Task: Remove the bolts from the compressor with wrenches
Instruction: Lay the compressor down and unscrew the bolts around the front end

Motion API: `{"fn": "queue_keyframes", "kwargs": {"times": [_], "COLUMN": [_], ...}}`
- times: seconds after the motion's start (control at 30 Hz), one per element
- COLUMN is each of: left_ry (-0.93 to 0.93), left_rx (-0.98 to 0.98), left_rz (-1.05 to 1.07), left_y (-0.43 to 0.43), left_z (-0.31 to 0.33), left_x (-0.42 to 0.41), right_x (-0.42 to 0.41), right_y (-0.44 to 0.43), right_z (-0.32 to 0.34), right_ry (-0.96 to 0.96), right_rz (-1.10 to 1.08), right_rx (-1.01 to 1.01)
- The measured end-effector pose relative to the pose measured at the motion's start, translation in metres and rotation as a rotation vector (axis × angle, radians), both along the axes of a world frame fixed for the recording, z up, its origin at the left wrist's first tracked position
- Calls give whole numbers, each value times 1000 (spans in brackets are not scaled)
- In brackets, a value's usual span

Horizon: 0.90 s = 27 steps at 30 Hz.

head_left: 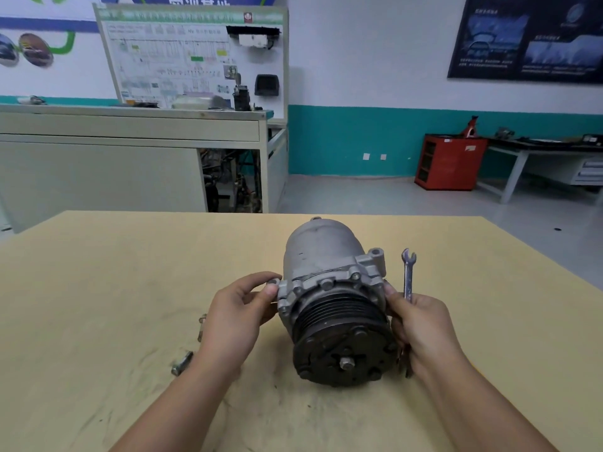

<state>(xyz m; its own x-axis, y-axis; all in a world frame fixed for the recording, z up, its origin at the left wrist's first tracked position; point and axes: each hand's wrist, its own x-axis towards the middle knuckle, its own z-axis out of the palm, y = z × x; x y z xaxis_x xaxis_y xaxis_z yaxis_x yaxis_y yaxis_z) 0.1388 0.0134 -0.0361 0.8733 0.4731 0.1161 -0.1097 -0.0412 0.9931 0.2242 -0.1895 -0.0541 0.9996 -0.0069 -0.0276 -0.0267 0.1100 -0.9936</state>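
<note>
A grey compressor (321, 256) with a black pulley facing me lies on its side on the tan table (114, 272). Several bolts sit around its flange, one of them a bolt (326, 284) on top. My left hand (235, 314) pinches a bolt head (273, 282) at the flange's left edge between thumb and fingers. My right hand (421, 327) grips a silver open-end wrench (408, 272), its jaw pointing up and away, while its fingertips touch the flange's right side.
Two loose bolts lie on the table left of my left forearm, one bolt (202, 326) farther and one bolt (181, 363) nearer. Beyond the table stand a beige workbench (130, 151), a red cabinet (448, 161) and a far bench (538, 151).
</note>
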Motion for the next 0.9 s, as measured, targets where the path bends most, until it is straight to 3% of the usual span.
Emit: {"fn": "queue_keyframes", "kwargs": {"times": [0.3,0.53,0.63,0.73,0.8,0.9], "left_ry": [86,261,125,-19,-28,-2], "left_rx": [-108,95,217,471,599,611], "left_rz": [-162,-208,-93,-88,-120,-105], "left_y": [-5,3,-2,-20,-31,-40], "left_z": [-3,9,23,32,36,41], "left_x": [-3,-5,-13,-23,-27,-24], "right_x": [1,-8,-14,-17,-18,-19], "right_y": [-19,-19,-15,-12,-10,-11], "right_z": [16,25,29,30,30,30], "right_ry": [-276,-353,-389,-445,-469,-467], "right_rz": [-143,-149,-117,-98,-109,-124], "right_rx": [-374,-543,-519,-525,-544,-553]}}
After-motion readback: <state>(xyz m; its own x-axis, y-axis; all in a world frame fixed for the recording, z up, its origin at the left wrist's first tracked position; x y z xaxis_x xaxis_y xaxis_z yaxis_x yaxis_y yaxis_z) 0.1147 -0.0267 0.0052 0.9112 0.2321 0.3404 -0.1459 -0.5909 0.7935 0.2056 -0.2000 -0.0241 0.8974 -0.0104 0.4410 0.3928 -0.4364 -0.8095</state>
